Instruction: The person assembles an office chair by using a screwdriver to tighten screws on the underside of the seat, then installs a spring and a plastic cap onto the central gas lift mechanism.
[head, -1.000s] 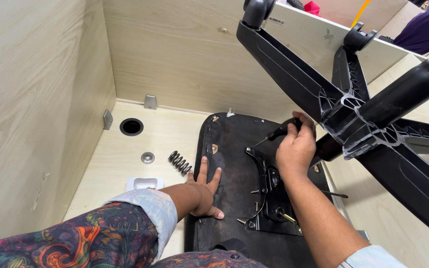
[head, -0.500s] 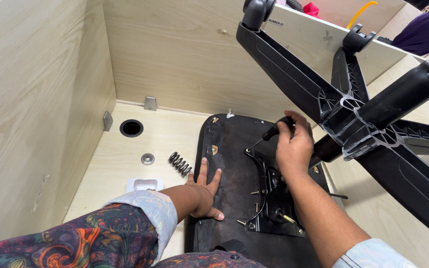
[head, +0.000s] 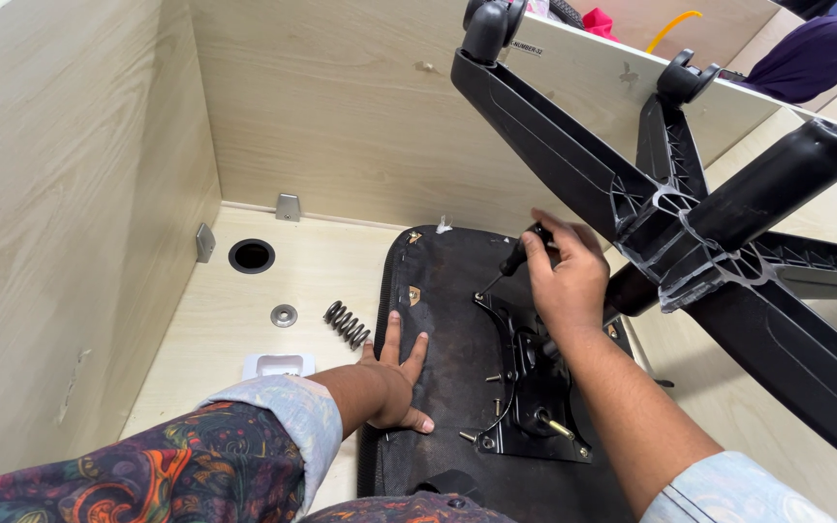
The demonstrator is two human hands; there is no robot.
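A pale wood desk (head: 244, 310) with wood-grain walls carried an upturned chair seat (head: 448, 329).

The seat lay underside up near the desk's back edge, its black star base (head: 690, 232) with casters tilted over the right side. The left hand (head: 394, 383) lay flat on the seat's left edge, fingers spread, pinching nothing. The right hand (head: 564, 276) was closed around the black handle of a screwdriver (head: 515, 260), whose tip met the far corner of the black metal plate (head: 530, 378) bolted to the seat. A coil spring (head: 346, 324) lay just beside the seat's left edge; a washer (head: 284, 315) sat near it, and a round cable hole (head: 251, 256) lay toward the back left corner. A white plastic piece (head: 278, 365) sat near the sleeve.
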